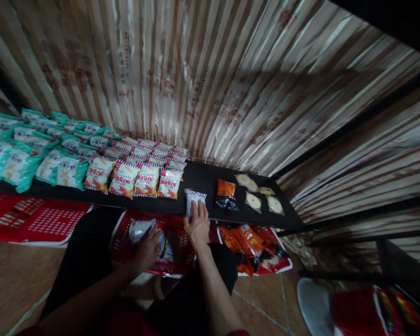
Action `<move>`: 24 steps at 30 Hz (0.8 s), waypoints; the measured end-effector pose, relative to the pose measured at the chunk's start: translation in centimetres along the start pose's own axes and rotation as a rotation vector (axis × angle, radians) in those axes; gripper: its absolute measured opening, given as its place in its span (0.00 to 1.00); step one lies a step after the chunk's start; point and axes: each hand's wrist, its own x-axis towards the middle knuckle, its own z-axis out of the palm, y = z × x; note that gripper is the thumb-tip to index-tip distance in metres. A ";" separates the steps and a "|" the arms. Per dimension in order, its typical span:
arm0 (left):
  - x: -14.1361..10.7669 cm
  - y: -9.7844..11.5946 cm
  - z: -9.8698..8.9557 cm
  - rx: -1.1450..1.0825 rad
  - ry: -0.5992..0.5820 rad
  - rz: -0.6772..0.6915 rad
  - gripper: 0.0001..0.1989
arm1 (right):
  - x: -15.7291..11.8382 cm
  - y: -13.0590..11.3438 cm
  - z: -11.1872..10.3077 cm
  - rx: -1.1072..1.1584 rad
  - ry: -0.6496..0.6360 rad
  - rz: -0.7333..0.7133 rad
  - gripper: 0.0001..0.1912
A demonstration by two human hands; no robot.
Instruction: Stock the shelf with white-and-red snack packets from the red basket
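On the front part of a black shelf, my right hand has its fingers over a small white snack bag with a striped edge, its thumb by the bag's near side. Lower down to the left, my left hand is in a red basket, its fingers closed against a pale snack bag. Dim light hides part of that grip. Rows of white and orange snack bags with striped edges stand on the shelf, left of my right hand.
Several teal snack bags fill the shelf's left end. An orange and black packet and several round pale packets lie to the right. Orange packets fill another basket below. A striped plastic curtain hangs behind; a grey stool stands right.
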 end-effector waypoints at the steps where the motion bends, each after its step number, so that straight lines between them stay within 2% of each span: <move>1: 0.4 0.1 0.0 -0.062 0.009 -0.041 0.20 | -0.7 -0.1 0.0 0.007 0.007 -0.004 0.30; 4: 2.0 1.6 -0.1 -0.335 -0.012 -0.217 0.19 | -2.6 -0.5 0.0 0.034 0.035 -0.020 0.30; 8: 4.3 4.9 -0.7 -0.851 -0.095 -0.576 0.23 | -4.9 -1.1 0.3 0.068 0.077 -0.035 0.29; 9: 4.6 5.6 -0.9 -0.929 -0.096 -0.613 0.23 | -5.6 -1.3 0.5 0.080 0.085 -0.046 0.29; 12: 5.0 7.1 -1.1 -1.115 -0.093 -0.600 0.23 | -7.6 -2.0 1.1 0.133 0.091 -0.102 0.31; 16: 4.4 7.5 -1.3 -1.290 -0.126 -0.582 0.24 | -9.9 -2.8 2.1 0.214 0.074 -0.142 0.34; 21: 3.4 6.8 -1.9 -1.280 -0.046 -0.726 0.26 | -11.0 -2.7 3.3 0.332 0.043 -0.167 0.38; 24: 2.9 6.0 -2.1 -1.238 -0.018 -0.763 0.25 | -11.3 -2.5 3.9 0.345 0.008 -0.182 0.40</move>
